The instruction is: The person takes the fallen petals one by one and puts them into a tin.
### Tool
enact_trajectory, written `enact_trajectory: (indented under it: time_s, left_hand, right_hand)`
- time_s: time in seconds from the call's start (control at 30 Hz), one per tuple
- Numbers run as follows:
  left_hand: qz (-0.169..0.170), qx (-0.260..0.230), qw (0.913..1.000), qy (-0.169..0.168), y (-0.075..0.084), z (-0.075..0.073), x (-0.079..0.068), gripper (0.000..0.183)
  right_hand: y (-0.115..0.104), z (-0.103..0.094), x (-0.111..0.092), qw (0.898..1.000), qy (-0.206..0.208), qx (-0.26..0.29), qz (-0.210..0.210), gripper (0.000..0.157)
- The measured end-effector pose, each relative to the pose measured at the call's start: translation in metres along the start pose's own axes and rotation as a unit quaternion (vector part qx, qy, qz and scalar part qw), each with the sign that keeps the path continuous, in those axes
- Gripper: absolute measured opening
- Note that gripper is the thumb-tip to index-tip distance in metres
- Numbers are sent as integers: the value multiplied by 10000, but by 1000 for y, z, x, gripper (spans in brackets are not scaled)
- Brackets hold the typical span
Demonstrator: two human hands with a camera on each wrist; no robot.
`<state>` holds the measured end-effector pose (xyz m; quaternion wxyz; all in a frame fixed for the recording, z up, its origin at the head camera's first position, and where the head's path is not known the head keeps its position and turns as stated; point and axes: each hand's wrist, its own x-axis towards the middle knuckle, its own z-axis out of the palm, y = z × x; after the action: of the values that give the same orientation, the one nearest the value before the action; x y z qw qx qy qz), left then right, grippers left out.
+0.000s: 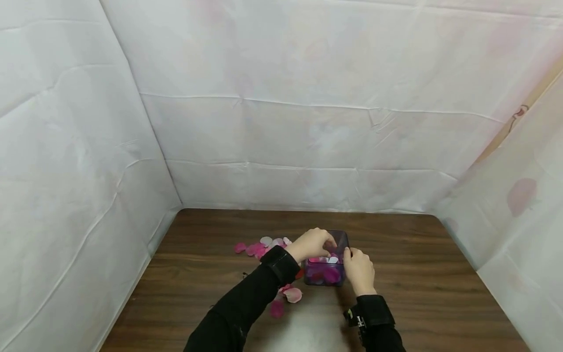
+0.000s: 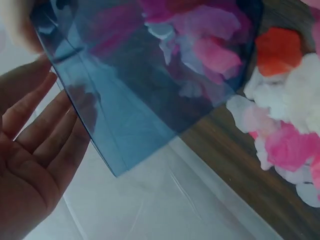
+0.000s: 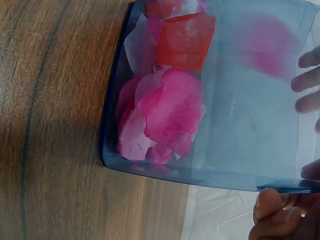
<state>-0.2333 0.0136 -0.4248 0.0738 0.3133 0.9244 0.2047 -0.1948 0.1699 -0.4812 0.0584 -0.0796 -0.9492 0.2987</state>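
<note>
A translucent blue-purple plastic box (image 1: pixel 340 235) stands on the table, with pink, white and red artificial petals (image 3: pixel 172 110) at its bottom. My right hand (image 1: pixel 359 271) pinches the box's right rim between thumb and fingers. From the left, my left hand (image 1: pixel 313 243) reaches over the open top, its fingers spread and loosely bent at the box's edge. In the left wrist view, the fingers of the left hand (image 2: pixel 40 150) show beside the clear wall, with nothing seen between them.
Loose pink and white petals (image 1: pixel 252 249) lie on the wooden table (image 1: pixel 418 293) left of the box, partly hidden by the left forearm. A pale pink petal (image 1: pixel 292 295) sits nearer the front. White cloth (image 1: pixel 286 132) hangs behind and at both sides.
</note>
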Motion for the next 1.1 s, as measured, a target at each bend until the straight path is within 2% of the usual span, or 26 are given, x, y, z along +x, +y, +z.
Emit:
enact_trajectory:
  time_s: [0.13, 0.23, 0.37, 0.47, 0.53, 0.63, 0.73, 0.83, 0.97, 1.1]
  left_hand:
    - [184, -135, 9997, -106, -7, -3, -10, 35]
    - [372, -233, 9990, -93, -16, -15, -24, 41]
    - [375, -345, 9986, 170, -35, -36, -53, 45]
    - [195, -544, 9973, 461, -57, -39, -80, 42]
    - [3, -609, 9967, 544, -73, -30, -98, 37]
    - [-331, -554, 9967, 501, -94, -5, -123, 25]
    - [-659, -404, 9964, 351, -108, 22, -145, 16]
    - [-898, -420, 9950, 102, -115, 43, -164, 22]
    - [-1021, -402, 9938, -177, -119, 59, -175, 36]
    - [-1130, -272, 9931, -145, -118, 64, -173, 35]
  right_hand:
    - [1, -1, -1, 10000, -23, -2, 1, 40]
    - [0, 0, -2, 10000, -64, 4, -11, 40]
    - [1, 2, -1, 10000, -13, 1, -62, 41]
    - [3, 2, 1, 9999, 57, -12, -83, 41]
    - [3, 1, 2, 9999, 28, -35, -104, 41]
    - [3, 0, 2, 9999, -29, -69, -114, 41]
    - [3, 1, 2, 9999, -36, -93, -111, 41]
    - [4, 2, 1, 9999, -27, -122, -100, 40]
    - [3, 2, 1, 9999, -41, -128, -38, 40]
    - [1, 1, 2, 9999, -33, -109, 39, 42]
